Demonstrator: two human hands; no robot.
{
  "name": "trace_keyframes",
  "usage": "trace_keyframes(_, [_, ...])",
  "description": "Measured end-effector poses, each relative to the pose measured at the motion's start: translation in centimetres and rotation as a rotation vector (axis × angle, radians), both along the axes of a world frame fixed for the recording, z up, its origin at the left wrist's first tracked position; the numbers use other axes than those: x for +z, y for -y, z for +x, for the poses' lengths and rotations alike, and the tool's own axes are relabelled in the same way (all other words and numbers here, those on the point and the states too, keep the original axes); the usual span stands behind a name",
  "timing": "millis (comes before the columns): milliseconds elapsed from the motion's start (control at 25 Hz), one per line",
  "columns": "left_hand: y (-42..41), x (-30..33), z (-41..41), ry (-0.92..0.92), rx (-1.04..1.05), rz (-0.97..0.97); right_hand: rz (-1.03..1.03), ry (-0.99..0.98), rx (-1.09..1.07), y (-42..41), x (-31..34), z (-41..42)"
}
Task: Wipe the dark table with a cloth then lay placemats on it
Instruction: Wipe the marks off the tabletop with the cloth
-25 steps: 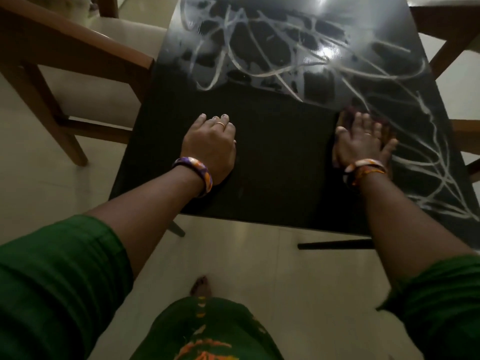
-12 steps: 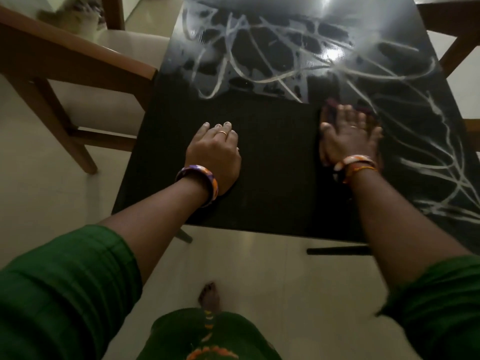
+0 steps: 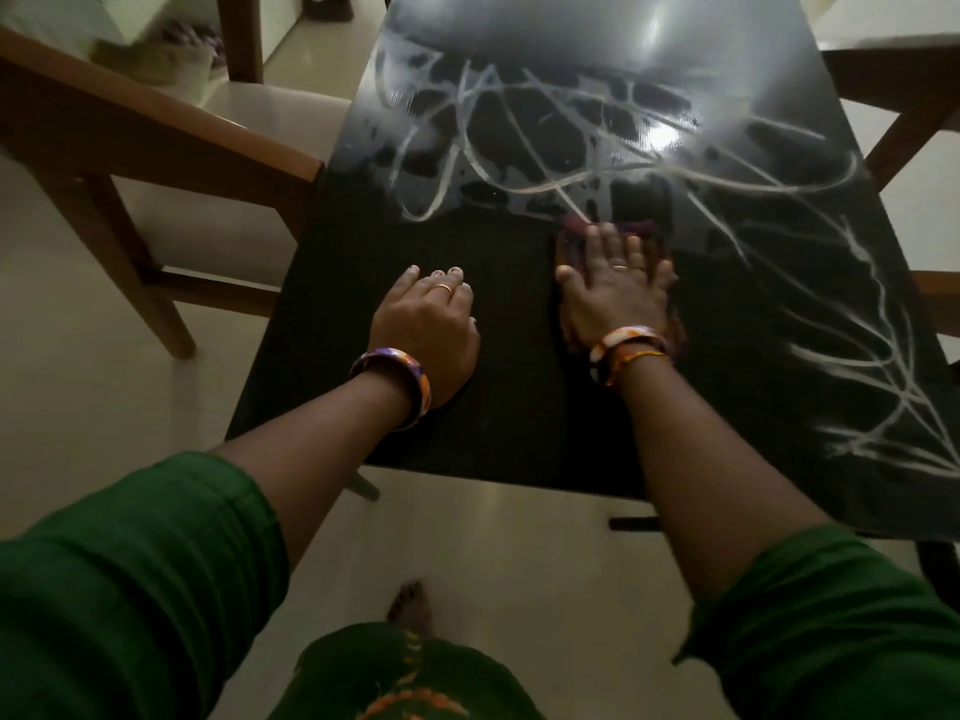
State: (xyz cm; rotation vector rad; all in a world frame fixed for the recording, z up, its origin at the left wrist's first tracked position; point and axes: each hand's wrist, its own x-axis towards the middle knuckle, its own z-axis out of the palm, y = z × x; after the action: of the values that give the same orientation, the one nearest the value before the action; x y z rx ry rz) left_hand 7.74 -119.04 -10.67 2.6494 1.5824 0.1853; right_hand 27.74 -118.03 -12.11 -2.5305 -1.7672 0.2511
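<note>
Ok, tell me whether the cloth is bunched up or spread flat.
Spread flat, as far as shows: the cloth lies under the right hand, whose straight fingers press it to the table. Only its edges show.

A pale tiled floor [image 3: 493, 553] lies in dim light. A wooden chair [image 3: 156, 142] with a cream seat stands at left; more wooden chair frames [image 3: 904, 111] show at right.

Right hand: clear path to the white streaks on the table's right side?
Probably yes. The right hand presses the cloth flat on the table; nothing stands between it and the streaks.
</note>
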Motion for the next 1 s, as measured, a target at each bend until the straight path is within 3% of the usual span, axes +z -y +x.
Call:
trace_keyframes(120, [-0.1,-0.2,0.1,0.013,0.006,0.012,-0.036,0.005,-0.312,3.9,0.7,8.1])
trace_keyframes(240, [-0.2,-0.2,0.1,0.029,0.016,-0.003,-0.053,0.027,-0.484,5.2,1.3,9.5])
trace_keyframes(440, [-0.1,-0.1,0.2,-0.004,0.023,-0.028,-0.003,-0.010,-0.022,2.6,0.0,-0.8])
trace_keyframes(520, [0.0,0.2,0.4,-0.017,0.037,-0.047,0.005,0.002,0.101,2.5,0.0,-1.4])
trace_keyframes(600, [0.2,0.7,1.1,0.028,0.105,-0.078,0.011,0.030,0.052,3.1,0.3,2.7])
trace_keyframes(680, [0.6,1.2,2.5,0.114,0.178,-0.085,-0.001,0.033,-0.151,4.7,0.6,9.1])
trace_keyframes(800, [1.9,1.6,6.4,0.163,0.113,-0.095,-0.055,0.035,-0.409,6.3,1.5,15.5])
trace_keyframes(880, [2.5,1.5,8.9,0.146,0.033,-0.113,-0.026,0.033,-0.313,5.3,1.1,13.9])
trace_keyframes(1000, [2.4,1.7,13.5,0.112,0.040,-0.113,0.012,-0.032,0.056,3.0,-0.1,9.1])
